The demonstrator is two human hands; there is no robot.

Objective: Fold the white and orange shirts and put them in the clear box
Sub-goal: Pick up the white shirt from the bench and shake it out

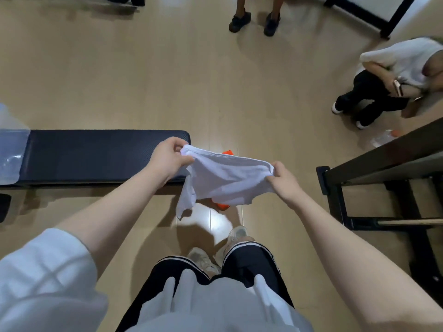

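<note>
A white shirt hangs stretched in the air between my two hands, above the floor. My left hand pinches its upper left edge and my right hand grips its upper right edge; one sleeve droops at the lower left. Bits of the orange shirt show on the floor behind and below the white one, mostly hidden. The clear box sits at the far left end of a dark padded bench, only partly in view.
A dark wooden frame stands at my right. A seated person is at the far right, another person's feet at the top. A plastic bottle lies on the floor. My own legs and shoes are below.
</note>
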